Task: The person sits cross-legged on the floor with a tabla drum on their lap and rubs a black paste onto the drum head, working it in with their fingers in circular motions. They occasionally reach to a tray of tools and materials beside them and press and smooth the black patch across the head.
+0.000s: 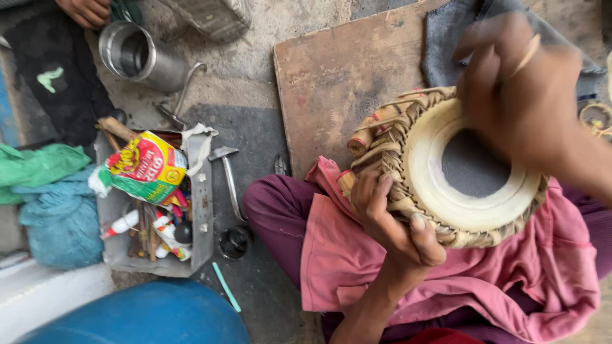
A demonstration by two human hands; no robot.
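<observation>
drum [446,172]: smooth matt cream skin head with a dull grey centre patch, rim laced in rough woven straw-coloured straps; it rests on soft pink cloth [357,255]. board [338,76] behind is worn, scuffed wood, floor rough concrete. cup [137,56] is shiny metal, tray [201,210] dull grey metal, packet [143,169] glossy printed plastic.

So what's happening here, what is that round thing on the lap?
A person sitting on the ground has a small drum resting on a pink cloth over the lap. The left hand grips the drum's braided leather rim, while the right hand, blurred, is over the pale drumhead with its dark centre patch. To the side sit a grey tray of tools and tubes, a steel mug and a wooden board.
</observation>
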